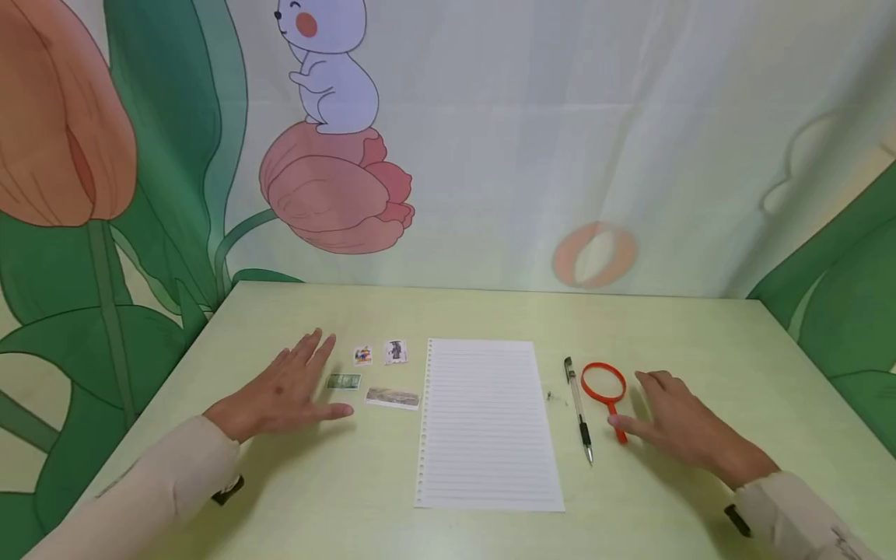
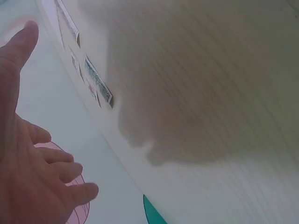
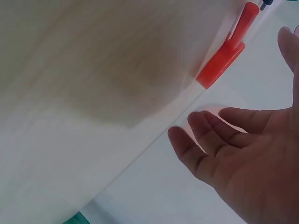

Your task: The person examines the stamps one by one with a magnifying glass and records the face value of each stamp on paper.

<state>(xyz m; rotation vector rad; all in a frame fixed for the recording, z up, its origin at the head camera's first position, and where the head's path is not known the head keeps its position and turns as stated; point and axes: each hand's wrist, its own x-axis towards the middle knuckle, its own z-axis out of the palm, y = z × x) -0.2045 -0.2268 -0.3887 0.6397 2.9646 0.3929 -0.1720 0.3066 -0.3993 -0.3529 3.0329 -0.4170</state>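
- Right of the lined sheet (image 1: 488,435): a pen (image 1: 577,406), lying between it and the magnifying glass (image 1: 612,407).
- Left of it: four stamp-like slips (image 1: 344,382), then the left hand (image 1: 281,390), fingers apart.
- Magnifying glass: red, round-rimmed; right hand (image 1: 682,421) just beside, fingers loosely bent, apart.
- Specks (image 1: 551,397) beside the sheet: hard to make out.

Left grip (image 1: 285,393) outstretched, right grip (image 1: 684,420) relaxed
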